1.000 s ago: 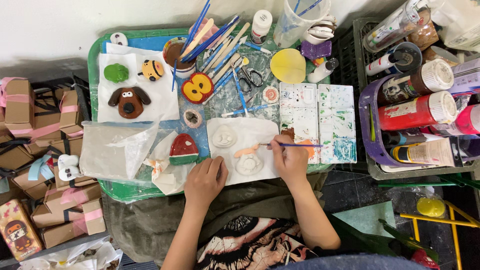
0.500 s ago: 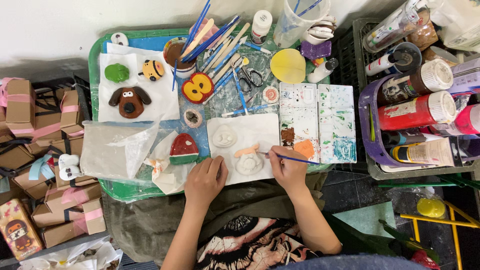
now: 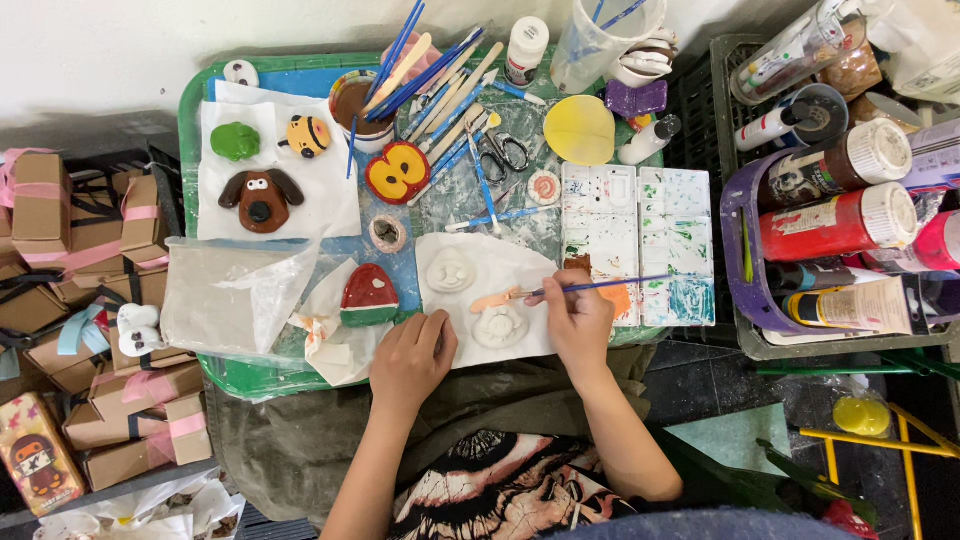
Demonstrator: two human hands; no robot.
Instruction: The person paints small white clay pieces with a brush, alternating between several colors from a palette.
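Note:
My right hand [image 3: 578,318] holds a blue-handled paintbrush [image 3: 600,286] whose tip rests on a small orange clay strip [image 3: 493,299]. Just below that lies a round white clay face [image 3: 499,326], and another white clay piece [image 3: 451,270] sits above it, all on a white sheet of paper [image 3: 520,260]. My left hand [image 3: 412,358] rests flat on the paper's near left edge, fingers loosely curled, holding nothing. A red and green watermelon-slice figure [image 3: 370,295] lies left of it.
A white paint palette [image 3: 640,235] lies right of the paper on a green tray [image 3: 190,110]. Behind are brushes and scissors [image 3: 505,152], a brown dog face [image 3: 260,198], a bee [image 3: 307,135], a yellow disc [image 3: 580,130]. Paint bottles [image 3: 835,222] fill a purple basket; ribboned cardboard boxes [image 3: 70,230] stack at left.
My right hand drew the brush from the palette's orange well leftward and down onto the orange clay strip. The left hand stayed put.

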